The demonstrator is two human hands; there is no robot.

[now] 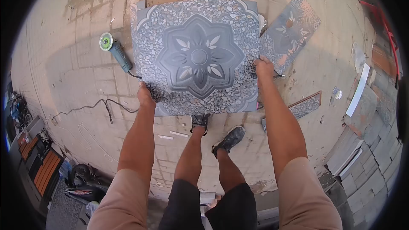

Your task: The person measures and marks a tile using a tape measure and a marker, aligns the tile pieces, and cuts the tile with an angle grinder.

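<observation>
A large square tile [199, 57] with a grey flower relief and a pebble pattern is held up in front of me. My left hand [146, 94] grips its left edge near the lower corner. On the opposite edge, my right hand [264, 67] is closed round the side, a little higher up. The fingers behind the tile are hidden on both sides. Left of the tile an angle grinder [116, 52] with a green disc lies on the ground. A cut piece of patterned tile [291, 34] lies on the right, partly behind the held one.
A black cord [105, 103] runs over the paved ground at left. A narrow tile strip [306, 105] lies at right, beyond it a white strip [358, 89] and stacked grey tiles [375, 153]. My shoe [230, 140] stands below the tile. A wooden-slatted bench [47, 172] is at lower left.
</observation>
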